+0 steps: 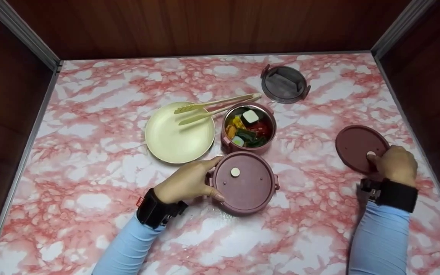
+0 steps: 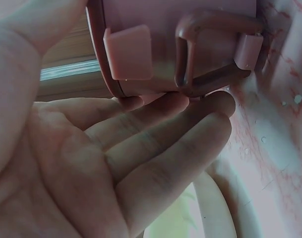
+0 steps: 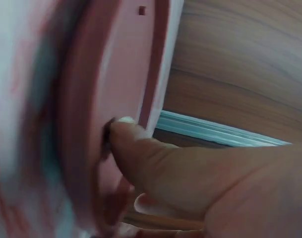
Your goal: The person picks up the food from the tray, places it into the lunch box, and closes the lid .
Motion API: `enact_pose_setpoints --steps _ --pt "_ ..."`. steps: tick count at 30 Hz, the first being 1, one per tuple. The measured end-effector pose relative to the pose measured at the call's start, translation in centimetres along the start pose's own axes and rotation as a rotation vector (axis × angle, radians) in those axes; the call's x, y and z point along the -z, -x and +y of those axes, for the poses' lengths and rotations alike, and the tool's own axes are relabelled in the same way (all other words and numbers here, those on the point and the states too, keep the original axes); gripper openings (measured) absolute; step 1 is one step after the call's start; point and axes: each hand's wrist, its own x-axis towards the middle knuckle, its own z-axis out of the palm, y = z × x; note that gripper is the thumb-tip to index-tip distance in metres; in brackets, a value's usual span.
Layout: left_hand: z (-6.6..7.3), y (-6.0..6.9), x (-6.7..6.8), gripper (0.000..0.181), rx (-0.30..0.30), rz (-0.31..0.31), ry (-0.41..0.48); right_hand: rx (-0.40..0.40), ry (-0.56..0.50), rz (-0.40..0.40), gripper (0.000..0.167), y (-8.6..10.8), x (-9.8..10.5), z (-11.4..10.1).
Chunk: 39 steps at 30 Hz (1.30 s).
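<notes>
My left hand [image 1: 187, 181] grips the side of a mauve lidded round lunch container [image 1: 248, 191], its thumb on the lid's edge. In the left wrist view the fingers [image 2: 165, 173] reach against its side, by a brown loop handle [image 2: 217, 79] and a pink tab [image 2: 128, 52]. Far to the right, my right hand [image 1: 395, 166] pinches a dark red round lid [image 1: 351, 143] at its near right edge, the thumb at the pale knob. The right wrist view shows this lid [image 3: 123, 74] tilted; some fingers are hidden behind it.
Behind the lidded container stands an open container [image 1: 229, 147] filled with colourful food pieces. A cream plate [image 1: 174, 143] lies to its left, with pale tongs [image 1: 220, 109] across plate and container. Farther back is a dark clip-sided lid [image 1: 285, 89]. Wooden walls [image 1: 212, 26] border the marbled table.
</notes>
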Motion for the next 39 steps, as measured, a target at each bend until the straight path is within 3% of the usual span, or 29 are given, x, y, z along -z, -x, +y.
enact_pose_setpoints --steps 5,12,14,17,22,24,28,32,34,39 --pt "0.0 0.0 0.0 0.103 -0.003 -0.003 0.004 0.001 -0.052 0.033 0.068 -0.1 -0.6 0.6" --pt "0.0 0.0 0.1 0.102 -0.002 -0.008 0.016 -0.03 -0.272 0.0 0.089 -0.2 0.2 0.1" --pt "0.0 0.0 0.1 0.102 -0.005 -0.007 0.012 -0.021 -0.316 0.019 0.083 -0.3 0.6 -0.3" --pt "0.0 0.1 0.3 0.101 -0.012 -0.008 0.013 -0.009 -0.408 0.089 0.065 -0.1 1.2 -1.2" --pt "0.0 0.2 0.7 0.088 0.011 -0.021 0.03 0.034 -0.548 0.29 0.043 0.9 2.0 -3.8" --pt "0.0 0.3 1.0 0.079 0.011 0.015 0.03 0.064 -0.559 0.362 0.04 1.4 2.0 -5.4" --pt "0.5 0.1 1.9 0.058 -0.01 0.185 0.035 0.172 -0.623 0.425 0.034 2.5 1.4 -9.1" --pt "1.6 -1.0 3.1 0.037 -0.01 0.359 0.166 0.314 -0.717 0.382 0.03 3.3 0.7 -13.1" --pt "2.0 -2.0 3.5 0.033 -0.009 0.415 0.263 0.385 -0.75 0.345 0.029 3.5 0.4 -15.1" --pt "3.0 -4.4 4.1 0.04 0.03 0.442 0.449 0.5 -0.858 0.196 0.031 3.9 -0.5 -18.7"
